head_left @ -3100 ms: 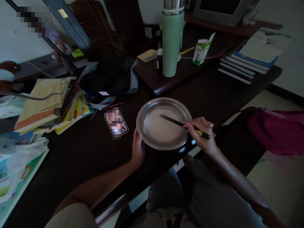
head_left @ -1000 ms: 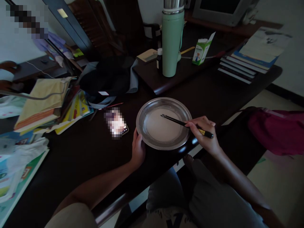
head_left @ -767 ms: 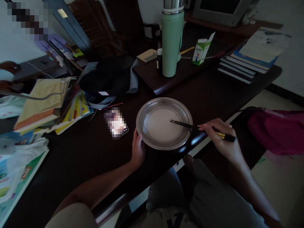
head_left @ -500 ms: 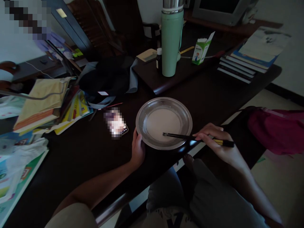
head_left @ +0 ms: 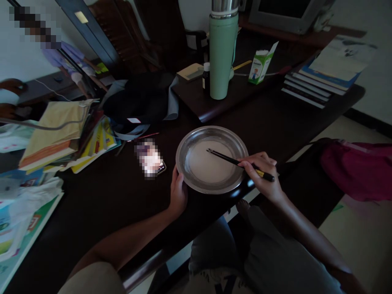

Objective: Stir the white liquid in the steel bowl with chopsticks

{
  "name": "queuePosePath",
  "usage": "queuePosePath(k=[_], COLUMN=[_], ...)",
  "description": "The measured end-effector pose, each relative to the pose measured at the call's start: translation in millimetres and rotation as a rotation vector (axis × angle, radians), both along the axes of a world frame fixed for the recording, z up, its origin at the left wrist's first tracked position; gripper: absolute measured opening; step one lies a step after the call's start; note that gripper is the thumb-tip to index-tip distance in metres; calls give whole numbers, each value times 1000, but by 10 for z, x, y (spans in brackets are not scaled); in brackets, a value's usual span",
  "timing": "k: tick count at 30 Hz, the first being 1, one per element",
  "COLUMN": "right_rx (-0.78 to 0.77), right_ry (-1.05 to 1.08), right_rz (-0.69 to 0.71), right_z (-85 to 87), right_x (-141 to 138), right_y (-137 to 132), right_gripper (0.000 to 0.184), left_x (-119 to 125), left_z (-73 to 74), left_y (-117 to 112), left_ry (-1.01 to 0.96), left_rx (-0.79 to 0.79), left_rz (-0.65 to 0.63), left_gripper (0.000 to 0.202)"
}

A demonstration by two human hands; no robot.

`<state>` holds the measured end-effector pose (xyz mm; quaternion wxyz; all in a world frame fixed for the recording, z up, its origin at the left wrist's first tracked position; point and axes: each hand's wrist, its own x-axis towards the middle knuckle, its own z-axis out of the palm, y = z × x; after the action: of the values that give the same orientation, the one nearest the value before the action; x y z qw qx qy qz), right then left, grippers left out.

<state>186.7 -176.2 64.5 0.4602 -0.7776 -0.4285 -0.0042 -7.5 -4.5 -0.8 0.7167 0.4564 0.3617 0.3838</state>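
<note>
A round steel plate (head_left: 183,153) holding a pale liquid sits near the front edge of the dark wooden table (head_left: 101,196). My left hand (head_left: 178,192) grips the plate's near left rim, fingers curled around it. My right hand (head_left: 262,174) is closed on a pair of black chopsticks (head_left: 226,158), at the plate's right rim. The chopstick tips reach into the liquid near the middle of the plate.
A phone (head_left: 150,158) lies left of the plate. A stack of books and papers (head_left: 61,134) fills the left side. A green thermos (head_left: 223,51), a small bottle (head_left: 206,76) and a carton (head_left: 260,63) stand behind. More books (head_left: 324,77) lie at the far right.
My right hand swung the chopsticks out to the right and toward the plate's near edge, then came back; the tips are again near the plate's middle. My left hand has stayed on the rim.
</note>
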Motion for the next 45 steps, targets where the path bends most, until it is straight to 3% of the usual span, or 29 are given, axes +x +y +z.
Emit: queuePosePath(k=[6,11,15,19,26,35,41,45], right_rx=[16,-9,-31,12,-8,17,-3,-22], right_ry=[79,197,187,139,-6,47,193,168], right_rz=[-69,28,125,201,75,-93,41,175], right_z=[235,340,278,104,-84,187,372,309], right_x=[93,108,45,-20,-12,123,130,70], right_y=[-278,-442,-364,-149,76,-277,-468,-343], right_gripper=[23,25,26,28,28,24,24,26], left_x=[3,-1,0,-2,-7,-8,-11,-7], left_z=[18,8,-5,-8,19,-1,-21,-15], left_y=[0,-3,-2,5,4,4,11,6], left_ry=[-7,-10,-30,-23,12,-9,-19,-18], left_rx=[15,19,-1,-23,21,7,20,-15], left_rz=[-18,-24,-12,2,-6,-4,-12,6], left_gripper=[49,46,46,51,49,48,48,48])
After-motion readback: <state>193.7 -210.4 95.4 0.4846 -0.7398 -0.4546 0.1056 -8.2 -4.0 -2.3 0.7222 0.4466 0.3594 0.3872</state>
